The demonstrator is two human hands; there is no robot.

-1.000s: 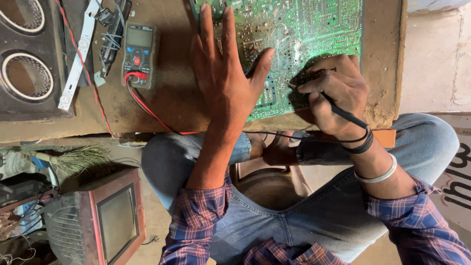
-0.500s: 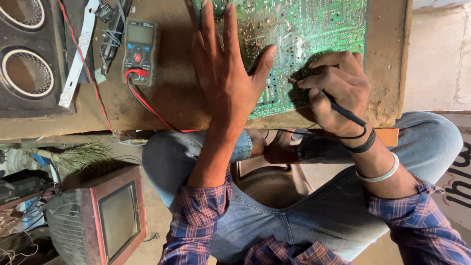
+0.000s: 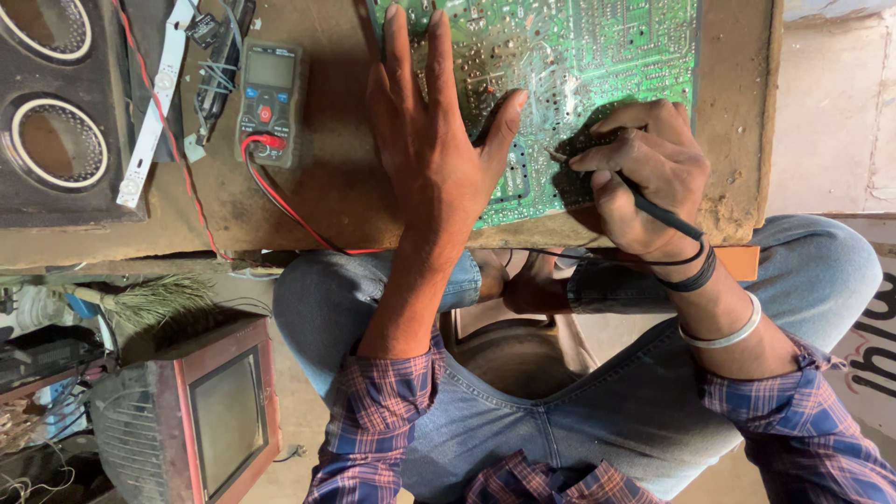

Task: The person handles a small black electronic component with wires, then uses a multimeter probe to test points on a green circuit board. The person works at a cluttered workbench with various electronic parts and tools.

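While left hand lay flat, fingers spread, pinning green circuit board on brown counter, right hand was curled tight round black probe, tip touching board's near edge area. Meter sat left of board, red lead trailing off counter. Old small TV down on floor.
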